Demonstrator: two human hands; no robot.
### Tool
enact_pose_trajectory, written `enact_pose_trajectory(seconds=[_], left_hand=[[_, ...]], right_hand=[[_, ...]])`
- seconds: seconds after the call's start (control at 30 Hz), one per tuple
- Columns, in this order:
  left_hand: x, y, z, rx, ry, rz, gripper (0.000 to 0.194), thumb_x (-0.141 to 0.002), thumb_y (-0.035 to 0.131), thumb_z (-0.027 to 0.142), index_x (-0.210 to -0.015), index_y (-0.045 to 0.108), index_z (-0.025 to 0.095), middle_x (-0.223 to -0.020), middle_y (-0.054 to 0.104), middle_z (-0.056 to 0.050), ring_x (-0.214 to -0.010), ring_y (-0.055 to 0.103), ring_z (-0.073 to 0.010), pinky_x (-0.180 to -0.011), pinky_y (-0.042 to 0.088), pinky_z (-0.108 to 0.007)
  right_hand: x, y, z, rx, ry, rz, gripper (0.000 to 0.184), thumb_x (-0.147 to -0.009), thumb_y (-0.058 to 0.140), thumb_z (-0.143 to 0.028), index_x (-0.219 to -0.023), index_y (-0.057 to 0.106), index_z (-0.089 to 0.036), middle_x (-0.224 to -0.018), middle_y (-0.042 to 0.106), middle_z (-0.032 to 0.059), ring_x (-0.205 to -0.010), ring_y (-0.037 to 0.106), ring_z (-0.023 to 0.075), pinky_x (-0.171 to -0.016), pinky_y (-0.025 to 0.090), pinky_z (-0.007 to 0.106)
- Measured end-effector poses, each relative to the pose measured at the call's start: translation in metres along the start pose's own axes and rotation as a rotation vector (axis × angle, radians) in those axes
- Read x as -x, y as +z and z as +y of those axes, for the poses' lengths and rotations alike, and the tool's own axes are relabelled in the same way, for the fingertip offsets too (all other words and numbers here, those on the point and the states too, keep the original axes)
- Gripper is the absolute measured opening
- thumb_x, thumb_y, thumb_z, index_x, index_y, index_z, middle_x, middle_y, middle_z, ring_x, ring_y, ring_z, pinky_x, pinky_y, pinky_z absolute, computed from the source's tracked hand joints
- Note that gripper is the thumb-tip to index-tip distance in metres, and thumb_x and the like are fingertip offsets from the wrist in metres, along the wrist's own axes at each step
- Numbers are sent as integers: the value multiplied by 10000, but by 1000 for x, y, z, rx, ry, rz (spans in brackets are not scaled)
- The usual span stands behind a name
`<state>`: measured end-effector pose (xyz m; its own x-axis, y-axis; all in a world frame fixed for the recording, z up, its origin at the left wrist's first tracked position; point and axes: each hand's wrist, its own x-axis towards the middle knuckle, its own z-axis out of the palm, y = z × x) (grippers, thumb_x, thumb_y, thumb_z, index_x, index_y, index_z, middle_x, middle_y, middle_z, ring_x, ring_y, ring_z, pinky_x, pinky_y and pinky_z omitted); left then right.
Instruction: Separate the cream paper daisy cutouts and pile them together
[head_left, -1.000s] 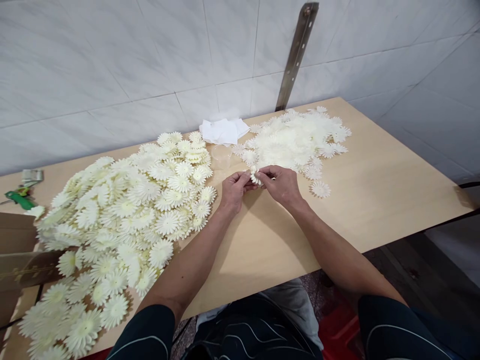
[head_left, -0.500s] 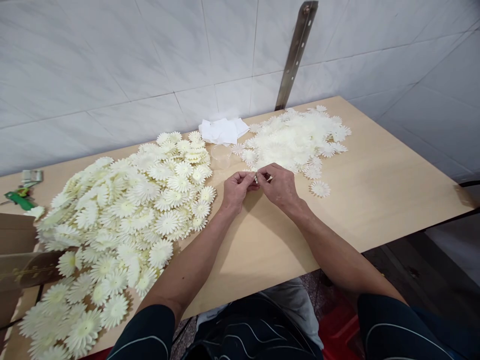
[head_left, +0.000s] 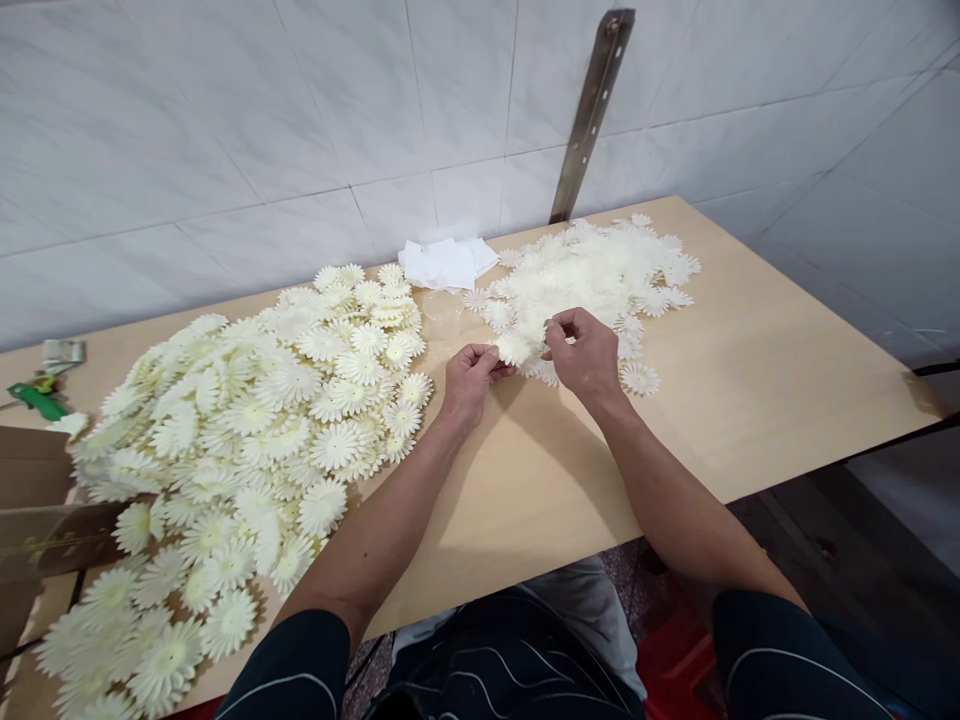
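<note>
My left hand pinches the edge of a cream artificial flower with many narrow petals, just above the table. To its right, apart from that flower, my right hand has its thumb and forefinger closed together at the near side of a heap of thin, flat petal pieces. Whatever sits between those right fingertips, if anything, is too small to make out. A large pile of fuller cream flowers spreads to the left of my left hand. One loose petal piece lies right of my right wrist.
White paper sheets and a clear plastic dish lie between the piles. A green-handled tool sits at the far left, above a cardboard box. A metal bracket leans on the tiled wall behind the wooden table.
My hands were together at the fingertips; my right hand has drawn away to the right and slightly up. The flower in my left hand now shows. My left hand has barely moved.
</note>
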<state>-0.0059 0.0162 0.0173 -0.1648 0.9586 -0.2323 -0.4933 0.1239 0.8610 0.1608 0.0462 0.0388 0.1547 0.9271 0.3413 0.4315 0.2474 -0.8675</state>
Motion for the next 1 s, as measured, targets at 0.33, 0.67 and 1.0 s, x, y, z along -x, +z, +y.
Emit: enact_pose_trajectory(seconds=[0.33, 0.67, 1.0], left_hand=[[3, 1, 7, 112, -74, -73, 174, -729, 811, 215, -722, 639, 187, -809, 751, -34, -771, 727, -171, -873, 667, -379], [-2, 0, 9, 161, -210, -68, 169, -802, 812, 302, -840, 695, 186, -828, 786, -72, -765, 757, -211, -775, 658, -356], [7, -1, 7, -58, -58, -170, 543, -656, 1017, 618, -841, 726, 198, -749, 719, -5, -498, 531, -92, -451, 382, -243]], right_hand=[[-11, -5, -1, -484, 252, -220, 388, -874, 802, -533, -823, 537, -255, -987, 772, 63, -890, 765, 211, -802, 699, 415], [-5, 2, -2, -408, 230, -208, 364, -842, 833, -469, -777, 550, -250, -726, 619, -26, -638, 665, 150, -591, 601, 304], [4, 5, -5, -254, 129, -229, 341, -798, 851, -488, -876, 629, -241, -726, 662, -19, -603, 635, 156, -555, 587, 308]])
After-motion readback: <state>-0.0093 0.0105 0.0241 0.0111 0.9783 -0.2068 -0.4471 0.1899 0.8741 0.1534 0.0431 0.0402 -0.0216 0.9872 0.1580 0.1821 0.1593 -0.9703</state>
